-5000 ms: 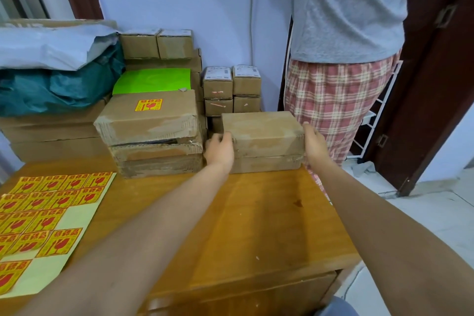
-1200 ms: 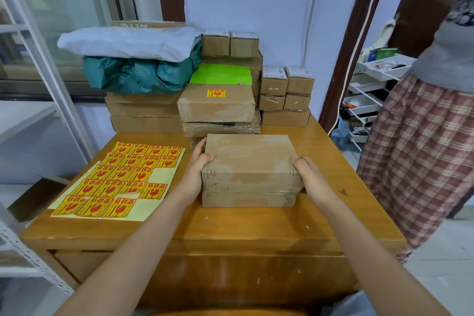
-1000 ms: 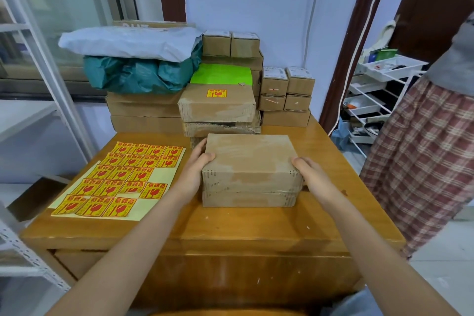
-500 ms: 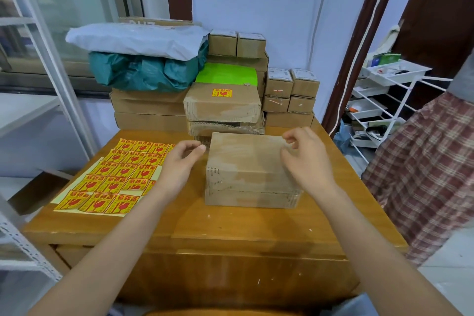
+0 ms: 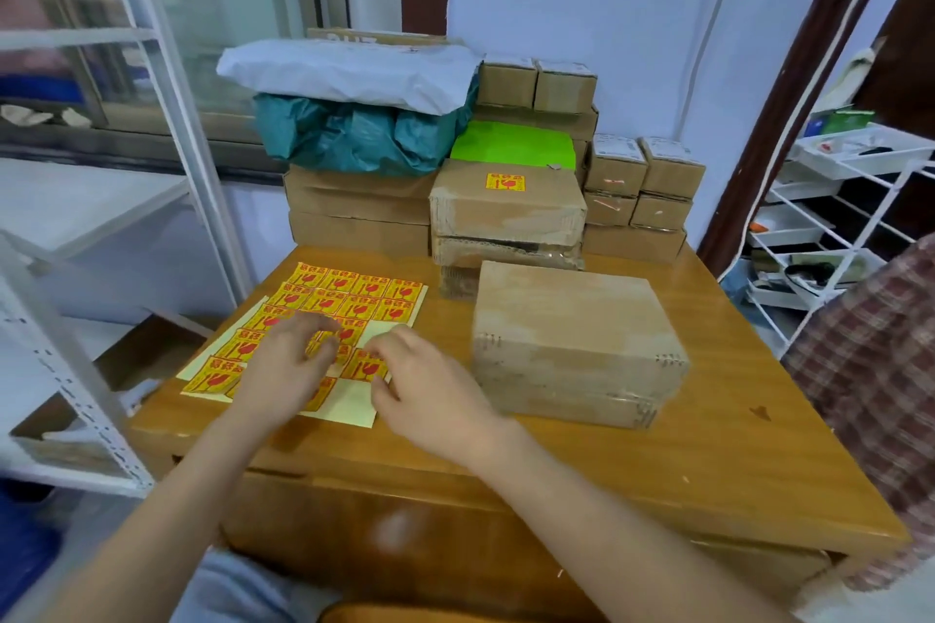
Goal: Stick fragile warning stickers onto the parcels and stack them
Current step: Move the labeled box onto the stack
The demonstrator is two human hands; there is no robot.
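A plain brown parcel (image 5: 571,334) lies on the wooden table (image 5: 632,465), right of centre, with no sticker on its top. To its left lies a pale sheet of yellow-and-red fragile stickers (image 5: 354,299). My left hand (image 5: 288,364) and my right hand (image 5: 420,379) hover over the sheet's near part, fingers loosely bent and blurred; neither plainly holds anything. Behind the plain parcel a stack of brown parcels (image 5: 506,213) carries one fragile sticker (image 5: 504,182) on its top box.
More boxes (image 5: 637,177), a green sheet (image 5: 511,147) and teal and white bags (image 5: 354,116) fill the table's back. A white metal rack (image 5: 101,268) stands left. A wire shelf (image 5: 830,218) and a person in plaid (image 5: 880,354) are on the right.
Both hands let go of the plain parcel's sides and moved left over the sticker sheet. The parcel stays where it was set down. The view shifted left.
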